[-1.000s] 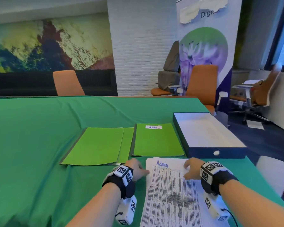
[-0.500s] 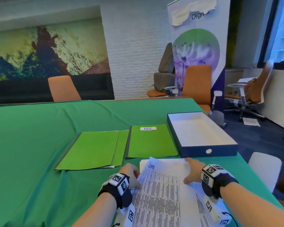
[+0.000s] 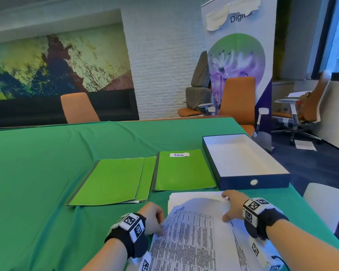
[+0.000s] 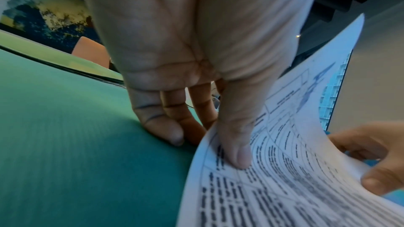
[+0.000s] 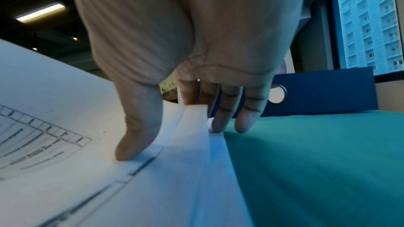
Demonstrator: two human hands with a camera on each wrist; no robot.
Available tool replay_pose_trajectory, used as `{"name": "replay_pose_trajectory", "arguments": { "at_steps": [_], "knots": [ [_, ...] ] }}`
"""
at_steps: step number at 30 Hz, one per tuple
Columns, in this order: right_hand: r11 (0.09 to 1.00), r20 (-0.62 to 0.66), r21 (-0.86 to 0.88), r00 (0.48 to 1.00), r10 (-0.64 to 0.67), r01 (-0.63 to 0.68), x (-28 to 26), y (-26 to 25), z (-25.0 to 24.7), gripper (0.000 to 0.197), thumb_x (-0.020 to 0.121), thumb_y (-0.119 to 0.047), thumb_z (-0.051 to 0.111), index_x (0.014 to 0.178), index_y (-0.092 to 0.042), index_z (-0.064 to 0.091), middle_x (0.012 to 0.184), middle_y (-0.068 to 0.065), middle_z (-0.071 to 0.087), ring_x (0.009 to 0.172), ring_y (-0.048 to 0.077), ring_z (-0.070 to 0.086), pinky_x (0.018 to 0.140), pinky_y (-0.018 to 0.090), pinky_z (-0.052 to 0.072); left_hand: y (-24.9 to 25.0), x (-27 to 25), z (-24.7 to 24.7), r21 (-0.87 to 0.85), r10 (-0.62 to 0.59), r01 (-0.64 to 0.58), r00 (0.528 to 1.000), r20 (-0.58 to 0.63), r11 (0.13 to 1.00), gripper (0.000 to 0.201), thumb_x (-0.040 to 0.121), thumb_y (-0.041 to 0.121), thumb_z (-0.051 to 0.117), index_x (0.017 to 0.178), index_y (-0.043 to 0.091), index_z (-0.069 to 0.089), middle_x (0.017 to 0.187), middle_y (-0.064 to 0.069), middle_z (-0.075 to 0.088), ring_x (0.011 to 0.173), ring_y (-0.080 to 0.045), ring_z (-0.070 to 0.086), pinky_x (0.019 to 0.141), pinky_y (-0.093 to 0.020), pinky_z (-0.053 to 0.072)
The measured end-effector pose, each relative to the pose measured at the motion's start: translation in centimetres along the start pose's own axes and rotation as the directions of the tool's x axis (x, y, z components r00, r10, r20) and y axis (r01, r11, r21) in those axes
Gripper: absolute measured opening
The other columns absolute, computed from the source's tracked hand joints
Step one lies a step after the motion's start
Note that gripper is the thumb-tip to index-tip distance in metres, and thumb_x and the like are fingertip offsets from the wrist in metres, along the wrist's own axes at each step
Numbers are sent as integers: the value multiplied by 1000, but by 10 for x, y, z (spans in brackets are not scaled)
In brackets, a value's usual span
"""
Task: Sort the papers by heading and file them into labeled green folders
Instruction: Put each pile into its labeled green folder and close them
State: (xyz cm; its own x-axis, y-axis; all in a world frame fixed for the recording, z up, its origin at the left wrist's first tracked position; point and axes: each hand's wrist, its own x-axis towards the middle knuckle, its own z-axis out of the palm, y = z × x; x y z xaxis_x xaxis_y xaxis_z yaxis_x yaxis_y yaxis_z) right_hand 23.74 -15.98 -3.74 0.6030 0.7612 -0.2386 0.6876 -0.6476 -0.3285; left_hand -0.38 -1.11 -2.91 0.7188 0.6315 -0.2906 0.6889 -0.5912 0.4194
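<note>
A printed sheet headed "Admin" (image 3: 194,227) bows upward off the stack of white papers (image 3: 186,196) near the table's front edge. My left hand (image 3: 155,220) pinches its left edge, thumb on top (image 4: 238,151) and fingers beneath. My right hand (image 3: 230,206) pinches the sheet's right edge, thumb pressing on top (image 5: 135,144). Beyond the papers lie two green folders: one labelled "Admin" (image 3: 182,171) and, to its left, one with no label showing (image 3: 114,180).
A shallow dark-blue box (image 3: 243,161) with a white inside stands right of the Admin folder. A green cloth (image 3: 37,173) covers the table. Orange chairs (image 3: 78,108) stand behind it, and a white seat (image 3: 323,202) sits by the right edge.
The top Admin sheet lay flat on the stack; both hands have taken its side edges and lifted it, so it now arches upward. My view has shifted slightly.
</note>
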Motion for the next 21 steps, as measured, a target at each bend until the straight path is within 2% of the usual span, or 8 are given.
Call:
{"name": "replay_pose_trajectory", "arguments": {
  "at_steps": [4, 7, 9, 11, 13, 16, 19, 21],
  "knots": [
    [982, -74, 187, 997, 5, 9, -1, -2, -6, 76, 64, -15, 82, 130, -18, 45, 121, 4, 55, 108, 23, 57, 93, 33, 48, 3, 0, 0, 32, 22, -21, 1000, -15, 999, 32, 73, 10, 75, 64, 21, 46, 66, 5, 50, 58, -9, 46, 56, -19, 43],
    [921, -128, 389, 991, 35, 18, 1, 7, -11, 64, 67, -5, 79, 123, -16, 50, 95, 3, 66, 85, 19, 64, 80, 33, 54, 2, 2, 1, 11, 29, -28, 999, -40, 1000, 32, 73, 8, 73, 63, 20, 46, 65, 5, 49, 57, -9, 45, 59, -20, 44],
    [875, -155, 481, 988, 27, 52, -3, 11, -14, 46, 72, 0, 74, 113, -13, 57, 81, 3, 68, 71, 15, 65, 69, 30, 55, 1, 3, 1, -16, 29, -30, 998, -53, 999, 25, 72, 8, 74, 66, 16, 51, 68, 3, 56, 61, -12, 50, 63, -25, 48],
    [834, -166, 546, 986, 13, 81, -9, 12, -17, 24, 79, 0, 68, 100, -11, 64, 81, 3, 69, 72, 17, 66, 70, 35, 58, 1, 2, -1, -45, 34, -36, 998, -49, 998, 19, 71, 9, 76, 85, 10, 64, 88, -2, 69, 77, -16, 62, 76, -30, 54],
    [778, -163, 623, 986, 23, 85, -14, 14, -17, 13, 85, -1, 63, 93, -10, 66, 85, 9, 70, 81, 27, 67, 78, 47, 57, -1, 3, -2, -91, 12, -17, 999, -53, 996, 34, 71, 9, 76, 103, 10, 65, 102, -2, 69, 91, -18, 65, 84, -33, 54],
    [711, -186, 694, 982, 29, 111, -17, 17, -18, 11, 87, -4, 61, 91, -11, 68, 85, 16, 70, 75, 37, 63, 76, 55, 55, -4, 2, -5, -114, -6, 1, 999, -47, 994, 33, 74, 9, 73, 105, 12, 62, 105, -5, 68, 94, -20, 64, 85, -34, 54],
    [610, -194, 781, 981, 32, 135, -19, 13, -18, 13, 89, 0, 57, 91, -9, 67, 79, 15, 67, 67, 27, 58, 61, 37, 52, -10, -2, -6, -236, 12, -28, 998, -69, 971, 26, 76, 12, 72, 100, 13, 62, 102, -5, 69, 91, -19, 66, 82, -32, 55],
    [509, -182, 846, 983, -1, 157, -21, 4, -18, 17, 90, 6, 53, 87, -6, 64, 75, 13, 64, 64, 24, 56, 60, 33, 49, -15, -3, -6, -370, 20, -64, 992, -122, 927, 31, 74, 15, 75, 103, 17, 63, 102, -2, 70, 94, -18, 66, 81, -32, 54]
  ]
}}
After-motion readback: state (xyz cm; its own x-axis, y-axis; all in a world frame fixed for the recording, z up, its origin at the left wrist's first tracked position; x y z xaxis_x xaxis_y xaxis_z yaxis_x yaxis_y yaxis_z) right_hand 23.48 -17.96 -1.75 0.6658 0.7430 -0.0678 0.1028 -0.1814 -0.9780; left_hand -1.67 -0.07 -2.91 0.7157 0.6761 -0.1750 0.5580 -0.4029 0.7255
